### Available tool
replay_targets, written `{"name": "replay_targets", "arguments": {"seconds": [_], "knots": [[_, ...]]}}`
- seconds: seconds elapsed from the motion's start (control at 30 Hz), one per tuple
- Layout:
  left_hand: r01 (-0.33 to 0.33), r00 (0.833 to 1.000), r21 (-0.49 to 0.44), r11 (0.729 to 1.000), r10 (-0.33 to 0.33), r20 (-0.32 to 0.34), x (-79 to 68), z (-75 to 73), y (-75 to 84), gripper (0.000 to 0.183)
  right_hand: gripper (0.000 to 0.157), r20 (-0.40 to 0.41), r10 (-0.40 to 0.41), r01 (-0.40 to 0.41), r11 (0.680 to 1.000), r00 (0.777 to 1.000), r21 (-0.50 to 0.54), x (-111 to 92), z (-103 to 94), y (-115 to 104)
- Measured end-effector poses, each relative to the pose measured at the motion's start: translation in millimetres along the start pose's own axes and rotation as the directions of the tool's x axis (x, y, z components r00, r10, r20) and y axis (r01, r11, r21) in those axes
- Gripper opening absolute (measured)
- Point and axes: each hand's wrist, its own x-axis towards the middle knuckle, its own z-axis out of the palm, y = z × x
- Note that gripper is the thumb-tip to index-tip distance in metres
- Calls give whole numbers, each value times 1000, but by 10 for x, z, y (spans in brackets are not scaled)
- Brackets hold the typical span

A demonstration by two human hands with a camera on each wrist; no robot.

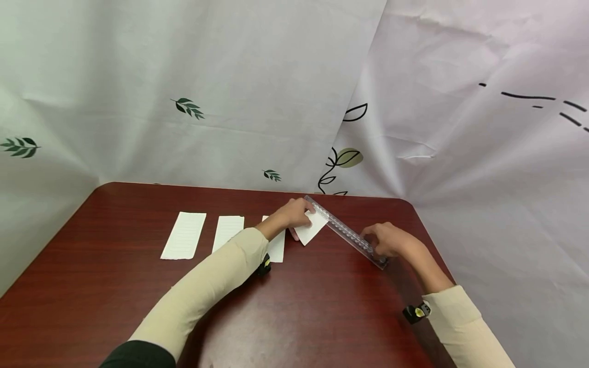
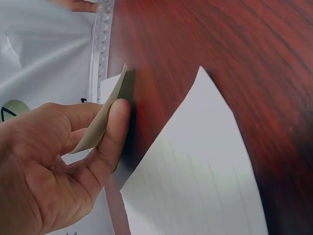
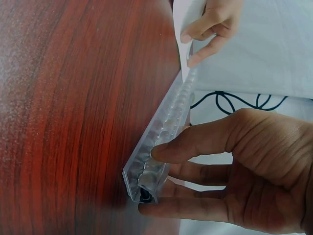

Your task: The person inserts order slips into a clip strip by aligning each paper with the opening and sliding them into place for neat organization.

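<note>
My left hand (image 1: 294, 213) pinches a small white paper piece (image 1: 314, 230) between thumb and fingers. In the left wrist view that paper (image 2: 105, 120) is seen nearly edge-on, tilted up from the table. It overlaps the far part of a long clear plastic strip (image 1: 342, 230) with a row of round bumps along it. My right hand (image 1: 388, 240) grips the strip near its near end; in the right wrist view the thumb lies on the bumps (image 3: 171, 115) and the other fingers are on the far side. A lined paper slip (image 1: 277, 250) lies under my left wrist.
Two more lined paper slips, one at the left (image 1: 184, 236) and one beside it (image 1: 228, 228), lie on the dark red wooden table (image 1: 299, 317). A pale fabric backdrop (image 1: 230, 76) with leaf prints hangs right behind the table's far edge and along its right side.
</note>
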Motion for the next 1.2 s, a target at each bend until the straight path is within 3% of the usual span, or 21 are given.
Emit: {"name": "replay_targets", "arguments": {"seconds": [0.37,0.6,0.8,0.9,1.1,1.2], "knots": [[11,999,12,1000,-11,30,34,91,8,49,61,3,14,-14,1000,1000,9,-7,-2,-9],[-28,1000,80,996,26,18,367,215,-241,50,60,3,10,-10,1000,1000,12,-11,-2,-6],[-84,996,204,975,80,28,485,284,-287,50,61,3,6,-6,1000,1000,15,-9,-3,-4],[-79,997,219,973,73,36,434,295,-217,50,62,2,1,-1,1000,1000,12,-10,-2,-1],[-38,998,130,991,31,54,184,276,24,50,63,10,7,-7,1000,1000,25,-10,-3,-5],[-61,998,158,986,55,42,276,355,-41,51,64,14,12,-13,999,1000,35,-12,-8,-7]]}}
